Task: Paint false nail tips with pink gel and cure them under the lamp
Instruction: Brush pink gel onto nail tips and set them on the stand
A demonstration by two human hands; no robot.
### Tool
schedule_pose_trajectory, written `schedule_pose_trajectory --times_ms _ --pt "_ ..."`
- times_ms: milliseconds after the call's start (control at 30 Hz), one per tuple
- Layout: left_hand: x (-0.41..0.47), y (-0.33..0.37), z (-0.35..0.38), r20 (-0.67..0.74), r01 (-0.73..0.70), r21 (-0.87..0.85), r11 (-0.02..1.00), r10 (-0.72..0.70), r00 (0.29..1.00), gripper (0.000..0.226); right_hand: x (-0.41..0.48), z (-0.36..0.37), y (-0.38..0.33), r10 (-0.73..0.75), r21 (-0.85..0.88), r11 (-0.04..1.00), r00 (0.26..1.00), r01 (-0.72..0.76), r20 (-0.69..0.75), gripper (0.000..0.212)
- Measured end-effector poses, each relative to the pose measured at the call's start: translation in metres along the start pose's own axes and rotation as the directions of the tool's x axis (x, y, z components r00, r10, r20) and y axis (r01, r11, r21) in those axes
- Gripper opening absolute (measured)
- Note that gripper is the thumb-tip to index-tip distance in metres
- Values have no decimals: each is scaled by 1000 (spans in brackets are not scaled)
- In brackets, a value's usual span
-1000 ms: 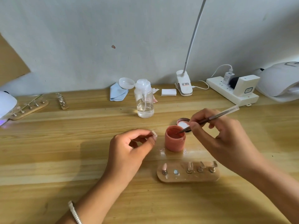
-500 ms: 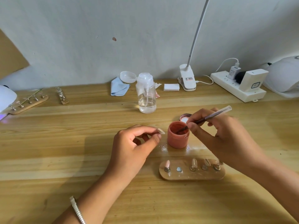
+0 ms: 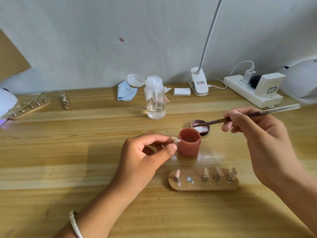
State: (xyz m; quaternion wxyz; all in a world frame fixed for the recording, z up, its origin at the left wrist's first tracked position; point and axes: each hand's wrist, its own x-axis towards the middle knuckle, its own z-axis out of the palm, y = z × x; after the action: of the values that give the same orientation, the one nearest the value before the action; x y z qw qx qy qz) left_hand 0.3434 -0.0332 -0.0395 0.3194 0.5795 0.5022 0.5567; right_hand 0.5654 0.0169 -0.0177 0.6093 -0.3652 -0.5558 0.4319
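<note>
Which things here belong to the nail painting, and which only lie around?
In use: clear false nail tip, left hand; thin brush, right hand; open pink gel jar; oval wooden tip stand; white curing lamp.
Lying about: clear pump bottle; blue cloth; white power strip; white clip lamp.

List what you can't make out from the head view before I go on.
Head view:
Nail tip pinched by left hand: too small to tell whether painted.
Brush bristles: blurred; gel load unclear.
Left curing lamp: cut off by frame edge.
Holder, rightmost tip: partly behind right hand.
</note>
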Motion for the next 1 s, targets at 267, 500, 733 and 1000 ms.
schedule_pose_trajectory --times_ms 267,500,733,1000 --pt "-1 1 1 48 -8 -82 997 12 999 15 -9 1 -2 -72 111 992 980 51 186 12" --pt "-1 1 1 58 15 -89 996 -10 998 19 -14 5 -5 -110 112 990 961 83 255 14" --pt "-1 1 2 78 22 -94 995 -15 997 15 -15 7 -5 -128 53 992 946 117 299 14" --pt "-1 0 1 79 14 -74 997 -9 997 16 -15 7 -5 -96 28 995 950 92 297 15"
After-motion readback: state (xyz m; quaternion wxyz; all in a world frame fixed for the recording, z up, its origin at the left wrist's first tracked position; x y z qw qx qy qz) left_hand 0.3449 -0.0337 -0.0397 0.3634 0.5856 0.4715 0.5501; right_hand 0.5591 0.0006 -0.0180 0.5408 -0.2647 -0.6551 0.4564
